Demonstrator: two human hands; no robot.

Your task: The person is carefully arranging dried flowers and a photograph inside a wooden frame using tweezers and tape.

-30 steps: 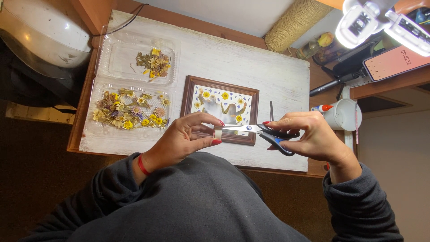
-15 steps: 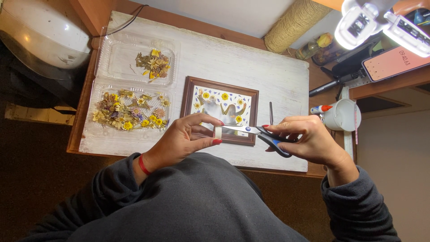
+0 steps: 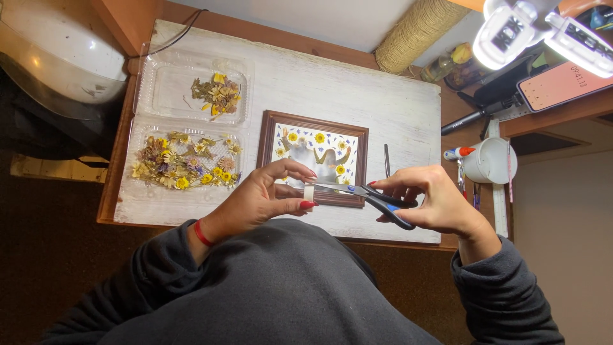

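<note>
One pair of scissors (image 3: pixel 373 198), one small white strip (image 3: pixel 309 193), one framed flower picture (image 3: pixel 314 156), two clear trays (image 3: pixel 191 124). Left hand (image 3: pixel 262 198) curled, fingers pinching strip above frame; right hand (image 3: pixel 431 204) gripping scissor handles, blades at strip.

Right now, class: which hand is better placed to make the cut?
Right hand: it holds the scissors, blades at the white strip. The left hand only pinches that strip.

Bare white board (image 3: pixel 319 89) beyond the picture frame (image 3: pixel 313 156); flower trays (image 3: pixel 188 128) left, white cup (image 3: pixel 488 160) right
</note>
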